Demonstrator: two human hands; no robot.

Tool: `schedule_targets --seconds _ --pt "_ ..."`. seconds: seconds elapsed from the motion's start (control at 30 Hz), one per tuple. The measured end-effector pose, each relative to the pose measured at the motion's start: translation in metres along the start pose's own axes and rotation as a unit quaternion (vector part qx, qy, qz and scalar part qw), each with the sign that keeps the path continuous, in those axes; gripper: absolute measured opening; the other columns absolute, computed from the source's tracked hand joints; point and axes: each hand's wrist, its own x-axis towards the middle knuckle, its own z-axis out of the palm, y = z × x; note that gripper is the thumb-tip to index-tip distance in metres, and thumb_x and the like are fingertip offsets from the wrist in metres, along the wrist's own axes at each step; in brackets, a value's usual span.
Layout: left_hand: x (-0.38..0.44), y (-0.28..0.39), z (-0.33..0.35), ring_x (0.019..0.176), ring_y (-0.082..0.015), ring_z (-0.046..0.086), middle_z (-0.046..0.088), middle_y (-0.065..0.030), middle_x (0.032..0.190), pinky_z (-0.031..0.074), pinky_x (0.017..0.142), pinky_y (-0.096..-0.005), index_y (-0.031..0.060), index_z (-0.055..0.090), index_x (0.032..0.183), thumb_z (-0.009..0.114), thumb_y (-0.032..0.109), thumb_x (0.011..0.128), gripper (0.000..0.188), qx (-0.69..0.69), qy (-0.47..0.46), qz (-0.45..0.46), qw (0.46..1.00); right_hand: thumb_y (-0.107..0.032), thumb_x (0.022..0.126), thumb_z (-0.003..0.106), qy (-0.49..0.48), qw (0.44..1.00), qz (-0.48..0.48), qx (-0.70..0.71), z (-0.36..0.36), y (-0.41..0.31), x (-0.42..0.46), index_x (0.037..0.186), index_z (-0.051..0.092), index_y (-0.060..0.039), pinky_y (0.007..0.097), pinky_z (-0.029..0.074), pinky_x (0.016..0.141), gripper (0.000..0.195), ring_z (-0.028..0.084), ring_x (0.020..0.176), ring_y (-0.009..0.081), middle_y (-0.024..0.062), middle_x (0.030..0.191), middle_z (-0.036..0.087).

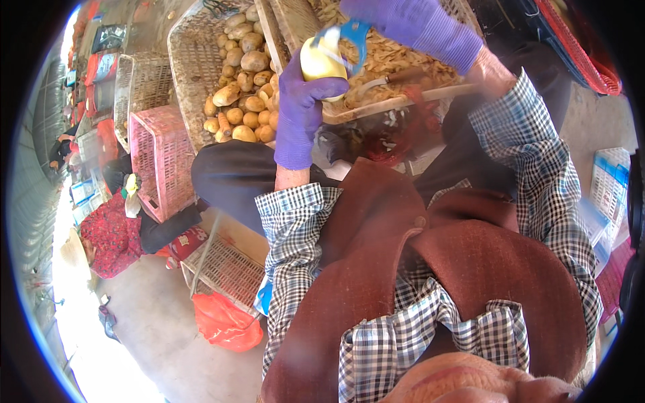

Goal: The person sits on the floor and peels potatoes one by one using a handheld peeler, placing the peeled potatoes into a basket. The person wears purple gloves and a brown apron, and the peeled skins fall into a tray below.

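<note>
My left hand (302, 108), in a purple knit glove, holds a pale, peeled potato (321, 63) upright between thumb and fingers. A blue-handled peeler (357, 43) is in my right hand (413, 30), gloved the same way and slightly blurred; the blade end lies against the potato. Beneath both hands, a plastic crate (335, 117) holds a heap of peelings (398, 53). On the peelings lies a knife with a wooden handle (405, 75). Unpeeled potatoes (254, 61) fill part of the dirty perforated crate (189, 45) to the left.
A pink plastic crate (161, 161) stands at the left, with a co-worker in a red patterned top (113, 231) beside it. Nearer are another crate (227, 267) and a red plastic bag (227, 322) on the floor. Red netting (403, 133) hangs below the peelings crate. White crates (609, 186) stand far right.
</note>
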Motion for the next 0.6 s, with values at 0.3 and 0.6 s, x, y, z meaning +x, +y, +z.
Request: schedule_targets --seconds 0.3,0.6 --pt "0.0 0.007 0.005 0.099 -0.0228 0.07 0.071 -0.0122 0.11 0.058 0.092 -0.0361 -0.0039 0.058 0.131 0.079 0.005 0.07 0.065 -0.117 -0.013 0.016 0.993 -0.018 0.087 0.066 0.085 0.986 0.108 0.095 0.038 0.019 -0.032 0.114 0.071 -0.0098 0.044 0.052 0.081 0.028 0.068 0.094 0.0343 0.0104 0.102 0.072" --pt "0.004 0.001 0.007 0.106 -0.0185 0.066 0.065 -0.0098 0.122 0.057 0.093 -0.0331 0.001 0.056 0.136 0.089 0.018 0.074 0.072 0.103 0.152 0.162 0.969 -0.018 0.1 0.066 -0.107 0.545 0.435 0.709 -0.01 -0.044 -0.003 0.117 0.069 0.0001 0.0266 0.053 0.062 0.026 0.068 0.074 0.011 0.0023 0.088 0.071"
